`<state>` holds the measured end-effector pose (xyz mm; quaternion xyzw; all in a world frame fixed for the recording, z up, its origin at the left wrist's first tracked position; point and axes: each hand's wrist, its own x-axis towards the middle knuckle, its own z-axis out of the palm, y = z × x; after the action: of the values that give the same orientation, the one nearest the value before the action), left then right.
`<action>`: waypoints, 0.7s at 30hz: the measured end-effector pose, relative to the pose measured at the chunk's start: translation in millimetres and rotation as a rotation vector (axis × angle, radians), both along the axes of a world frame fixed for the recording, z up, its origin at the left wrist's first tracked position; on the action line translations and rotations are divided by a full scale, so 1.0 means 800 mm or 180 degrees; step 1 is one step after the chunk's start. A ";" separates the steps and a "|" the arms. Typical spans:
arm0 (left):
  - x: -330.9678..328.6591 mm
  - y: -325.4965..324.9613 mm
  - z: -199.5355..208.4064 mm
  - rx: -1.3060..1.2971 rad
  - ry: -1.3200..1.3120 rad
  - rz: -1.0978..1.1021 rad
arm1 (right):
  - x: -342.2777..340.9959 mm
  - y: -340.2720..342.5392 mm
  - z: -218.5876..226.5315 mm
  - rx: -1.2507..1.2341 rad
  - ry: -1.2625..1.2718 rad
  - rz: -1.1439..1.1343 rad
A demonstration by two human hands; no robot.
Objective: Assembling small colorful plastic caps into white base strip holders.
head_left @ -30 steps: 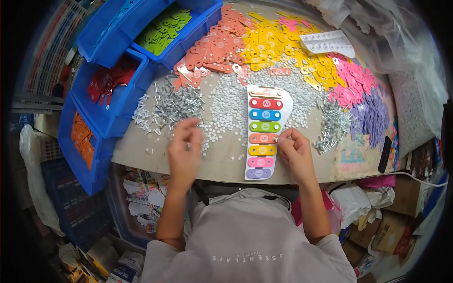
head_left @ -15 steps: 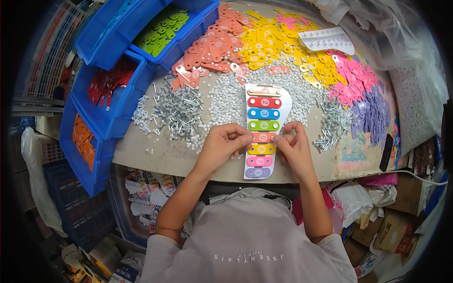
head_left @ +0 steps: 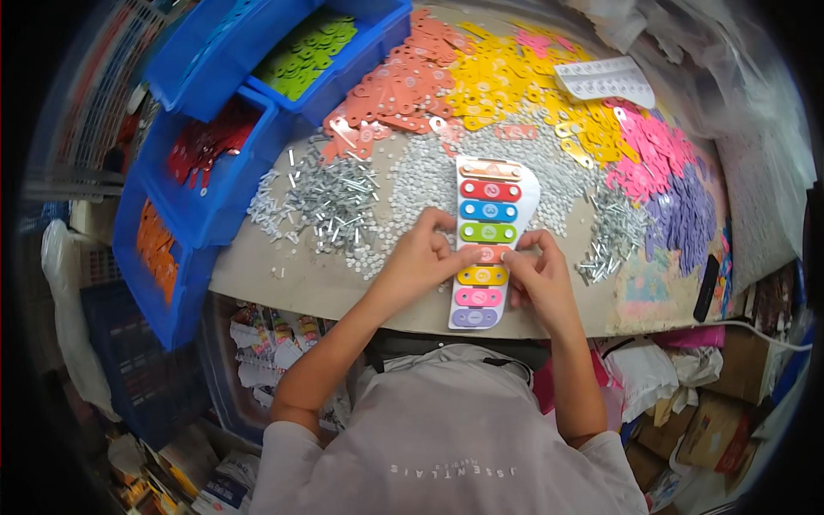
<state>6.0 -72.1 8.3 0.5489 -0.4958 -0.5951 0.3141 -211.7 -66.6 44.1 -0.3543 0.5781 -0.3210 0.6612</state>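
A toy xylophone (head_left: 528, 193) lies upright before me: a white curved board carrying a row of coloured metal bars. White round caps sit on the ends of its upper bars; the yellow bar (head_left: 481, 275), pink bar and purple bar below show small dark spots there. My left hand (head_left: 425, 256) presses its thumb on the left end of the coral bar (head_left: 487, 254), its fingers curled. My right hand (head_left: 542, 273) pinches the board's right edge, thumb on that bar's other end. Whatever lies under the thumbs is hidden.
White caps (head_left: 429, 172) spread behind the board. Metal pins lie in a left pile (head_left: 339, 202) and a right pile (head_left: 614, 227). Loose bars are heaped in coral (head_left: 399, 86), yellow (head_left: 498, 77), pink (head_left: 648, 154) and purple (head_left: 684, 215). Blue bins (head_left: 202, 206) stand left.
The view has shifted slightly, so the scene sits a little further right. My left thumb has come down onto the coral bar's end, and its fingers have lifted apart a little. My right thumb stays there.
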 end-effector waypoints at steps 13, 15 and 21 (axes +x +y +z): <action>0.014 -0.030 0.016 0.0568 0.0054 -0.0654 | -0.012 -0.008 -0.004 0.0230 0.0232 0.0845; 0.009 -0.025 0.014 0.0540 0.0313 -0.0654 | -0.011 -0.008 -0.002 0.0275 0.0178 0.0838; 0.003 -0.024 0.013 0.0651 0.0513 -0.0620 | -0.009 -0.009 -0.004 0.0371 0.0167 0.0782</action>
<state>8.5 -91.4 19.1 0.4778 -0.4568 -0.7122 0.2362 -218.5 -73.9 41.1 -0.3916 0.5652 -0.1941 0.6997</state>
